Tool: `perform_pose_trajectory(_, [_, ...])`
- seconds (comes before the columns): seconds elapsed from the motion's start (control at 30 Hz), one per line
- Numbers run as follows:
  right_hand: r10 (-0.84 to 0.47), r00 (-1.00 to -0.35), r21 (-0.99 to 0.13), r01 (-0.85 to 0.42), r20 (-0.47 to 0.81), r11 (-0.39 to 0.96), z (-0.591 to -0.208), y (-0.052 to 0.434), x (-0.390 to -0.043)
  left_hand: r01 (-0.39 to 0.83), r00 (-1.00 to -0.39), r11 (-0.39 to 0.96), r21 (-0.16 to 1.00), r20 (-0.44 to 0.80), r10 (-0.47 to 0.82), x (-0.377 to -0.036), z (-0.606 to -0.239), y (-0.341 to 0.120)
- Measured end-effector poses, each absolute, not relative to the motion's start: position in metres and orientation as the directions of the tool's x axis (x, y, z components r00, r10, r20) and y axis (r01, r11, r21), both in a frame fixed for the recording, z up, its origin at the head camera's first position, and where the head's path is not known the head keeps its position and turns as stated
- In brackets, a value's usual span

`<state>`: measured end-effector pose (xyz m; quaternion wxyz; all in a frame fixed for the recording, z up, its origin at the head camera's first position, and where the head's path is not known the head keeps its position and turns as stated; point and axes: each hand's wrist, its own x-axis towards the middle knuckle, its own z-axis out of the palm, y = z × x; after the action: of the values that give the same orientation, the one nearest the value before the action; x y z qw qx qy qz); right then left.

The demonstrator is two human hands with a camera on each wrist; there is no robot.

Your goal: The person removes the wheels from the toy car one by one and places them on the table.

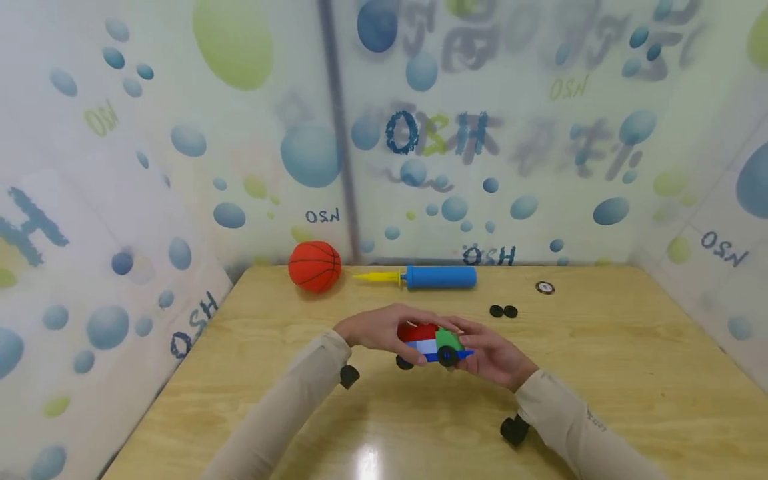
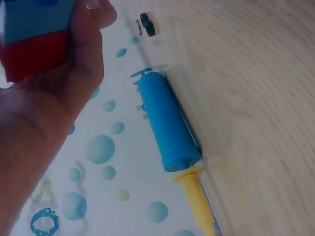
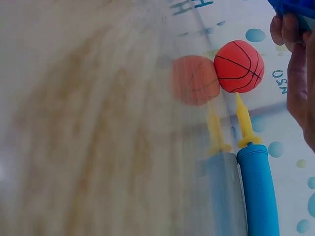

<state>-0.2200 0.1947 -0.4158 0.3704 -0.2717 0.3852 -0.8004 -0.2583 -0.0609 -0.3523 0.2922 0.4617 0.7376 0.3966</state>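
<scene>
Both hands hold a small toy car (image 1: 431, 343) built of red, white, blue and green bricks, with black wheels, just above the middle of the wooden table (image 1: 600, 373). My left hand (image 1: 375, 328) grips its red end from the left; the red and blue bricks (image 2: 34, 37) show in the left wrist view. My right hand (image 1: 489, 352) grips the green and blue end from the right, its fingers (image 3: 298, 69) at the edge of the right wrist view.
An orange toy basketball (image 1: 315, 266) and a blue hand pump (image 1: 441, 277) with a yellow nozzle lie at the table's far edge. Two loose black wheels (image 1: 503, 311) and a small round disc (image 1: 545, 287) sit at the back right. Bubble-printed walls enclose the table.
</scene>
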Motion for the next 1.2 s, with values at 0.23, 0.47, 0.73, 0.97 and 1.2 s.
perform_pose_trajectory(0.23, [-0.776,-0.603,-0.742,0.433,0.184,-0.512,-0.424,0.190,-0.217,0.340,-0.437,0.283,0.897,-0.116,0.892,-0.253,-0.365,-0.058])
perform_pose_trajectory(0.47, [-0.651,-0.757,-0.891,0.253,0.060,-0.376,-0.415,0.184,-0.217,0.137,-0.571,0.246,0.959,-0.126,0.811,-0.247,-0.384,-0.062])
perform_pose_trajectory(0.73, [-0.299,-0.948,-0.993,-0.114,0.108,0.005,-0.392,0.181,-0.208,0.014,-0.692,-0.005,1.000,0.014,0.722,-0.246,-0.389,-0.056])
perform_pose_trajectory(0.97, [-0.241,-0.925,-0.922,-0.340,0.293,0.186,-0.384,0.171,-0.203,0.018,-0.750,-0.022,1.000,0.028,0.661,-0.243,-0.390,-0.048])
perform_pose_trajectory(1.2, [-0.252,-0.908,-0.896,-0.388,0.333,0.213,-0.384,0.167,-0.203,0.099,-0.790,-0.022,0.995,0.092,0.606,-0.238,-0.391,-0.045])
